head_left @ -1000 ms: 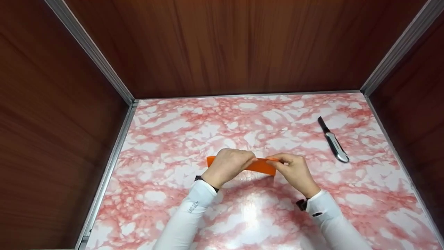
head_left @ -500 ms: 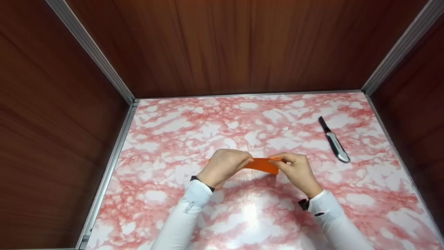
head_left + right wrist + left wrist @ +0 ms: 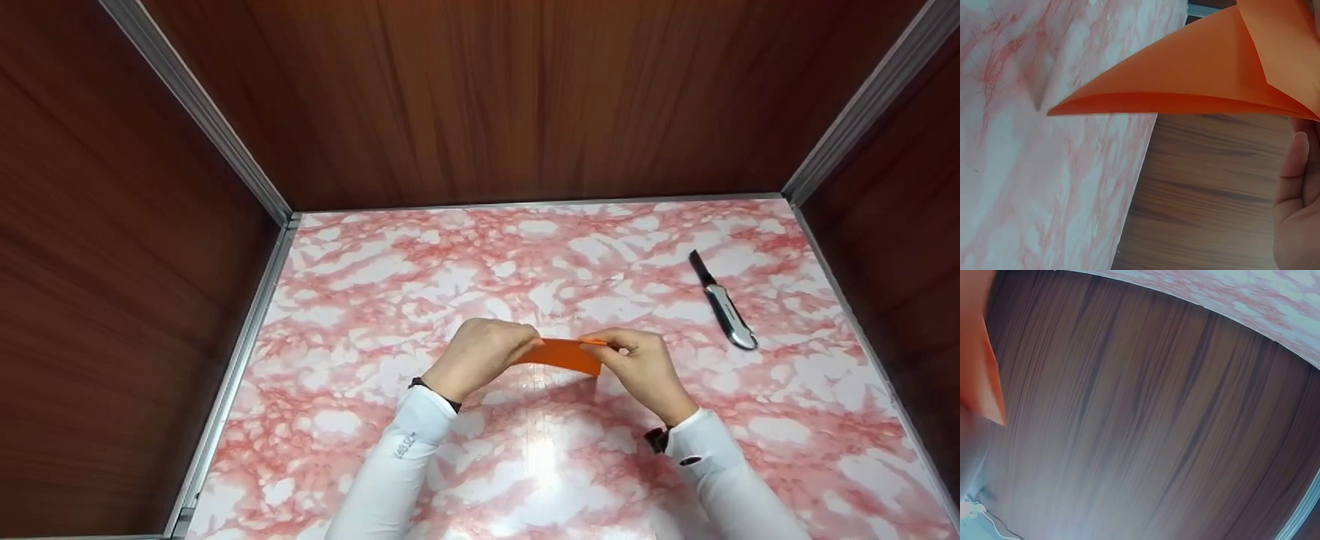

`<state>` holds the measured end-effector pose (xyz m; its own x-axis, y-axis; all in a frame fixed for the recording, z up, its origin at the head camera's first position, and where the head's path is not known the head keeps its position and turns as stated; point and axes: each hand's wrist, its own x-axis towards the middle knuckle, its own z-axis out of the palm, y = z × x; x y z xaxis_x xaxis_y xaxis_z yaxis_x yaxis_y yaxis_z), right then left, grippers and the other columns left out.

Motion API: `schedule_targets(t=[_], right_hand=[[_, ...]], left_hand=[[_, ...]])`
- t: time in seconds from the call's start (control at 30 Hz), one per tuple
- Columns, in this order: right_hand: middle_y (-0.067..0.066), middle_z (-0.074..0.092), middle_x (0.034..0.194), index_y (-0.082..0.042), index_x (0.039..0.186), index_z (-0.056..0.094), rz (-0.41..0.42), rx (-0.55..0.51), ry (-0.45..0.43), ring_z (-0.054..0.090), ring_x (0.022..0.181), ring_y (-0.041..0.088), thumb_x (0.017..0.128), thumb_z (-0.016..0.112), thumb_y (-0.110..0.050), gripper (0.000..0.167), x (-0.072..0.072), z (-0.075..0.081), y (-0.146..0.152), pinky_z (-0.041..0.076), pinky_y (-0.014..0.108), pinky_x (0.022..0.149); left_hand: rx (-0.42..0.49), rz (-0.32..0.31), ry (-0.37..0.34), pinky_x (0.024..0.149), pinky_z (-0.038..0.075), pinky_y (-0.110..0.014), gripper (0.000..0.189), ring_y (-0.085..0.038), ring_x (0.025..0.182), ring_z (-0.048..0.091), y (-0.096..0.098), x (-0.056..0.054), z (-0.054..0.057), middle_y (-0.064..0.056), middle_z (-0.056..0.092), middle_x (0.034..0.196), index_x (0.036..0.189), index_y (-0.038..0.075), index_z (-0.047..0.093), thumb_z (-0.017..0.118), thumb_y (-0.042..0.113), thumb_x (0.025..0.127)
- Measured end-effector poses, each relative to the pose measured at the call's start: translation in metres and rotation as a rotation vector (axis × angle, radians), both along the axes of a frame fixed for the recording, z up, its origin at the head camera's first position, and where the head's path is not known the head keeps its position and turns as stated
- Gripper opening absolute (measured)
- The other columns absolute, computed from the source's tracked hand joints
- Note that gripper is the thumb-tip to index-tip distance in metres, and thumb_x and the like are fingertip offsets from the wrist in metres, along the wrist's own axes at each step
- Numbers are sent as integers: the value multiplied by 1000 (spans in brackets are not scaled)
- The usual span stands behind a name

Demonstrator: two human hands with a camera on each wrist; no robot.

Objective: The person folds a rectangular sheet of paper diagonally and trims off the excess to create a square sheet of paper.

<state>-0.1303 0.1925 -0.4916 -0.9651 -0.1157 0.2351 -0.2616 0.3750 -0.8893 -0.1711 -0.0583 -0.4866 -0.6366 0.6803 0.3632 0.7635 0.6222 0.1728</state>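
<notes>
A folded sheet of orange paper (image 3: 561,355) is held up between both hands at the middle of the table. My left hand (image 3: 480,354) pinches its upper edge on the left and covers that end of it. With thumb and fingertips, my right hand (image 3: 639,366) grips the top edge near the right corner. The right wrist view shows the paper (image 3: 1174,73) bowed, its layers parted along the lower edge, with the right thumb (image 3: 1293,174) just below. One corner of the paper (image 3: 985,388) enters the left wrist view at the left edge.
A box cutter (image 3: 726,304) with a black and silver handle lies on the right side of the red-and-white marbled table (image 3: 360,300). Dark wood-grain panels (image 3: 480,97) rise at the back and both sides, joined by metal corner rails (image 3: 210,120).
My left hand has shifted slightly left, and the paper's left end, seen earlier, is now hidden behind it. The right hand has moved a little right. The box cutter stays put.
</notes>
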Motion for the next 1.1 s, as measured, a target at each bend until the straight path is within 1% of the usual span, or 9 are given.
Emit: schedule_targets(t=[0.17,0.27,0.37,0.5,0.6,0.7,0.83,0.93,1.1], right_hand=[[-7,73,90,-15,96,79,-15,0,-3,66,81,14,87,73,-8,13,-5,-10,4,52,26,69],[-9,72,89,-21,95,78,-25,21,18,64,77,14,86,76,-14,12,-10,-19,7,49,24,65],[-12,70,86,-26,93,77,-23,37,47,61,75,13,84,78,-22,9,-13,-23,10,46,23,64],[-10,69,84,-26,94,76,14,24,69,59,76,13,85,77,-28,9,-15,-25,13,45,24,66],[-8,70,87,-23,94,77,29,1,58,62,79,14,87,74,-26,8,-15,-23,14,48,25,70],[-5,72,90,-15,94,78,38,-21,50,66,82,16,90,71,-19,9,-14,-19,14,50,26,74],[0,73,91,-8,95,78,52,-64,15,67,84,17,92,69,-16,12,-7,-4,10,50,25,76],[0,73,94,-8,101,77,72,-67,-7,65,85,17,90,71,-18,16,-3,5,7,49,24,75],[-3,73,97,-12,103,77,106,-28,-18,65,88,15,88,74,-17,17,-3,6,6,49,24,74]], left_hand=[[3,5,28,57,45,-24,24,-2,57,53,2,0,2,16,58,68,85,23,64,53,38,100],[-2,6,70,55,44,-24,24,-3,55,51,4,0,4,14,56,64,83,21,62,55,37,99],[-14,6,113,53,43,-24,24,-4,54,49,5,-1,6,12,54,62,82,20,61,56,36,99],[-31,5,135,52,44,-24,22,-4,54,51,6,0,8,12,56,63,84,19,61,57,35,98],[-40,8,141,53,45,-24,22,-4,55,54,6,1,10,11,57,64,84,19,62,57,36,98],[-59,15,154,53,45,-24,23,-4,56,55,7,2,11,10,57,63,85,19,62,56,37,99],[-79,19,155,53,45,-25,25,-5,56,56,7,4,14,10,56,63,85,19,62,54,38,99],[-88,20,138,52,45,-25,25,-6,55,55,6,5,17,10,56,63,84,18,62,55,37,99],[-99,17,89,53,46,-24,25,-5,56,55,5,5,18,11,59,66,85,18,64,54,36,100]])
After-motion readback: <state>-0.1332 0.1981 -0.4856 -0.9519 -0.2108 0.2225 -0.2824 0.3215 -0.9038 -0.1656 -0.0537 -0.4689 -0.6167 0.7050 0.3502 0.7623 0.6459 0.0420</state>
